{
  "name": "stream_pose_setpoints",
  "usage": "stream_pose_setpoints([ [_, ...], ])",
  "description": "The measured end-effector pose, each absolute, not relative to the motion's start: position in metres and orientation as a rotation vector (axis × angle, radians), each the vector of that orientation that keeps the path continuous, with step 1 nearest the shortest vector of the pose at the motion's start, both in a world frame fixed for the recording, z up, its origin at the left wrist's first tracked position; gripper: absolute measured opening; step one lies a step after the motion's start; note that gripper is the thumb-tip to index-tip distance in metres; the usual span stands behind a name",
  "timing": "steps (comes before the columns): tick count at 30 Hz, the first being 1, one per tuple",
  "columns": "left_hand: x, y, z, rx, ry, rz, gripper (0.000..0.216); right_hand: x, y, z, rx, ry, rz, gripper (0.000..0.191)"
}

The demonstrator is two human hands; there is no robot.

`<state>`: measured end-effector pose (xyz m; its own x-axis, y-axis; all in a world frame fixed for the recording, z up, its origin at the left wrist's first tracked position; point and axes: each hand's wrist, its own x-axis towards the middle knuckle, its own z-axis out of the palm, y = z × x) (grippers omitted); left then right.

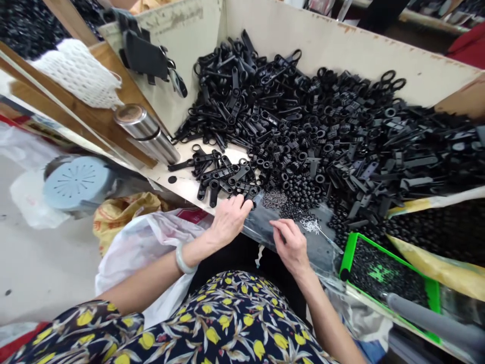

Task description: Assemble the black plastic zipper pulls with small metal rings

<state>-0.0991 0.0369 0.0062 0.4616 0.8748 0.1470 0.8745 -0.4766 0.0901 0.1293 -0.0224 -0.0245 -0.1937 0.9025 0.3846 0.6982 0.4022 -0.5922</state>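
Observation:
My left hand [230, 218] is closed at the bench edge, its fingertips pinching a small black plastic part [257, 198], partly hidden by the fingers. Beside it lies a small pile of black ring-ended plastic pieces [214, 174]. To the right, my right hand [291, 246] hovers above a dark transparent sheet [265, 227], thumb and forefinger pressed together; whatever they hold is too small to make out. Just beyond this hand are thin white pins [311, 225], small grey metal bits [275, 199] and black beads [303, 192].
A large heap of black plastic parts [273, 101] fills the pale-walled bin [322, 40]. A steel flask [147, 132] stands left. At right sits a green tray [346, 258] with small black bits. A blue stool [78, 184] and white bag [132, 247] are below.

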Motion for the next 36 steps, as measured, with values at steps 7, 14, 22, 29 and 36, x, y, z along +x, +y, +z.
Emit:
stream_pose_setpoints([
  [7, -0.101, 0.036, -0.018, 2.659, 1.745, 0.261, 0.025, 0.144, -0.043, -0.059, -1.411, -1.957, 0.218, 0.022],
  [14, -0.110, 0.049, -0.023, 2.699, 1.843, 0.360, 0.032, 0.141, -0.040, -0.060, -1.411, -1.930, 0.277, 0.024],
  [22, -0.097, 0.019, -0.022, 2.759, 1.725, 0.228, 0.051, 0.141, -0.040, -0.058, -1.407, -1.905, 0.320, 0.022],
  [29, -0.101, 0.015, -0.020, 2.659, 1.749, 0.304, 0.038, 0.141, -0.041, -0.056, -1.392, -1.894, 0.325, 0.022],
  [36, -0.104, 0.024, -0.017, 2.511, 1.771, 0.482, 0.026, 0.141, -0.039, -0.055, -1.409, -1.897, 0.328, 0.021],
])
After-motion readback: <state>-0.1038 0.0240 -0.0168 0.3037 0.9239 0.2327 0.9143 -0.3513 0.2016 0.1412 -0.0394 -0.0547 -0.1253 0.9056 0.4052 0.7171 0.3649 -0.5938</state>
